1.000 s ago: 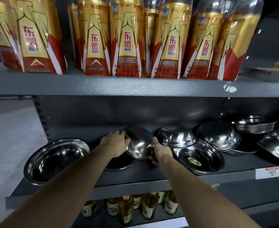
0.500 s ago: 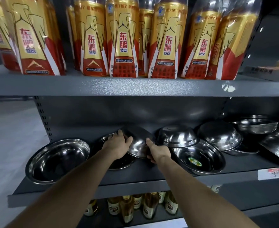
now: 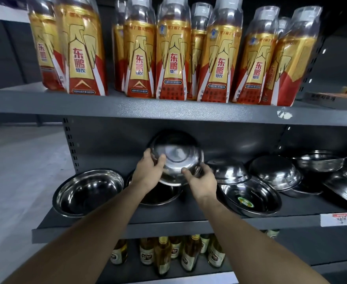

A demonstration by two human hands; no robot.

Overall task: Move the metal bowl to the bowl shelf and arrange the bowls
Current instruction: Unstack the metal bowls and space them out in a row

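Observation:
I hold a shiny metal bowl [image 3: 176, 158] with both hands, raised off the grey bowl shelf [image 3: 127, 229] and tilted so its bottom faces me. My left hand [image 3: 149, 171] grips its left rim, my right hand [image 3: 202, 182] its lower right rim. Below the raised bowl a dark bowl [image 3: 158, 196] rests upright on the shelf, partly hidden by my hands. An upright large bowl [image 3: 88, 190] stands at the left end.
To the right are an upside-down bowl [image 3: 229, 173], an upright bowl with a sticker [image 3: 250, 198], another upside-down bowl [image 3: 276, 173] and further bowls [image 3: 320, 160]. Drink bottles [image 3: 172, 56] fill the shelf above; glass bottles [image 3: 164, 255] stand below. A price tag [image 3: 340, 219] marks the front edge.
Both hands have lifted the metal bowl up off the shelf and turned its bottom toward me. The camera has come closer to the shelf.

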